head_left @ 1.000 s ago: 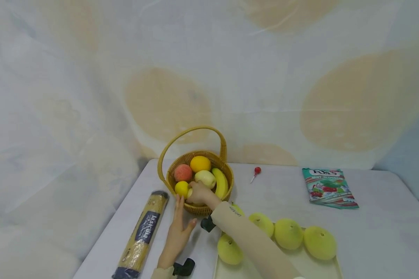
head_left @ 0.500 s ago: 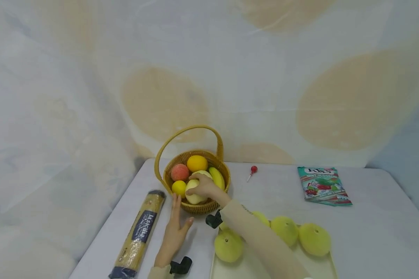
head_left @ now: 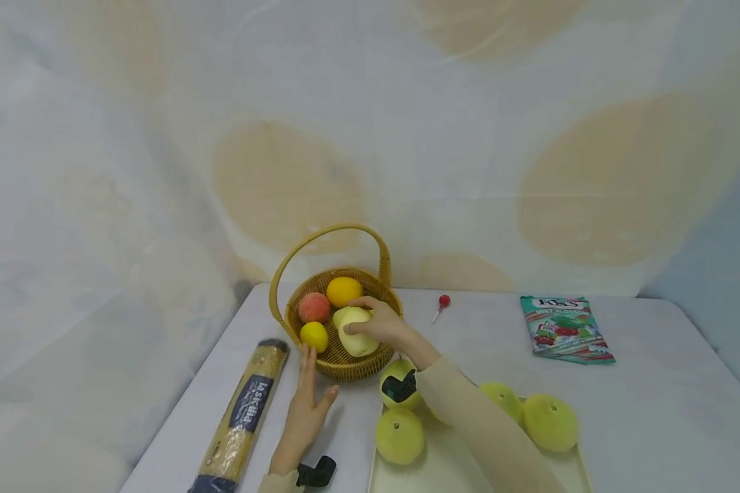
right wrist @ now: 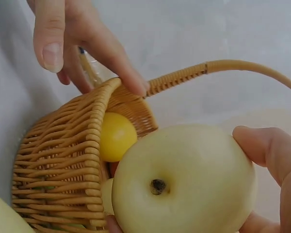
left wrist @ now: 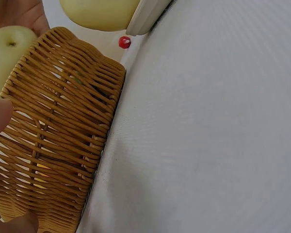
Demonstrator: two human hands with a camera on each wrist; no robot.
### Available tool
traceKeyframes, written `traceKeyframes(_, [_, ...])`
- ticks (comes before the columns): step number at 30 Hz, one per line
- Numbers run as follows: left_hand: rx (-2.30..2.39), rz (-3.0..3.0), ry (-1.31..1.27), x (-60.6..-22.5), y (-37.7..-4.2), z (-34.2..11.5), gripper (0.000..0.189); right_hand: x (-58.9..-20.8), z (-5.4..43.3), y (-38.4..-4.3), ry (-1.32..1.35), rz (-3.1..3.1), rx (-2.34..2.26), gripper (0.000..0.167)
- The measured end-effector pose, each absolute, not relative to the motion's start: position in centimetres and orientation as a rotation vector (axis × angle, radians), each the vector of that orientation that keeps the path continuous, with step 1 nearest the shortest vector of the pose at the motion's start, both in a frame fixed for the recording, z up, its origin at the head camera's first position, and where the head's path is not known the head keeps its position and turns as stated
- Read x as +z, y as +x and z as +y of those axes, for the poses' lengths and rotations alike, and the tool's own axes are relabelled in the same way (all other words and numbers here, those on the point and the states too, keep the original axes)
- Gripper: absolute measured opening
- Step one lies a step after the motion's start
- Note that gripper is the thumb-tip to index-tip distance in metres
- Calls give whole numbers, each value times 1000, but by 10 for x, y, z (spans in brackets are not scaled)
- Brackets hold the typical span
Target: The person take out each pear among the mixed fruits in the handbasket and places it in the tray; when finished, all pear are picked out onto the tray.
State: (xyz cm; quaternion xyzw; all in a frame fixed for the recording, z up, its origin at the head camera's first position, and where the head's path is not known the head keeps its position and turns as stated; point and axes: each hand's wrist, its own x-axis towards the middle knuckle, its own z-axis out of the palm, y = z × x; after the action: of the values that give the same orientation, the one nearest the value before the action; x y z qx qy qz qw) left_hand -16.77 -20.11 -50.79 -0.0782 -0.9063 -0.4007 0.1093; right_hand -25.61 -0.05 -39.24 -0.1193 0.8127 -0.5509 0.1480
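My right hand (head_left: 390, 327) holds a round pale yellow-green fruit (right wrist: 199, 170) with a dark dimple, over the front right of a wicker basket (head_left: 351, 374). Its thumb and fingers lie on opposite sides of the fruit. My left hand (head_left: 302, 418) rests its straight fingertips on the basket's front left rim, thumb spread away. Inside the basket sit a yellow lemon (head_left: 314, 337), a reddish peach (head_left: 314, 307), an orange (head_left: 344, 292) and a second pale fruit (head_left: 339, 315) partly behind the held one. The banana is mostly hidden by my right hand.
A light tray (head_left: 444, 472) with several yellow-green fruits (head_left: 399, 436) lies at front right, partly under my right forearm. Left of the basket is a pasta packet (head_left: 247, 407). A red lollipop (head_left: 444, 301) and a green candy bag (head_left: 564, 329) lie farther right.
My right hand has lifted the pale fruit from low at the basket's front and brought it to the right. The left hand keeps its fingertips on the rim.
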Motion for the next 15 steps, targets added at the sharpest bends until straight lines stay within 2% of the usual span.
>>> traceKeyframes(15, [-1209,-2683,-193,-505,-168,-200,84,-383,31,-239,-413,2232,-1782,55])
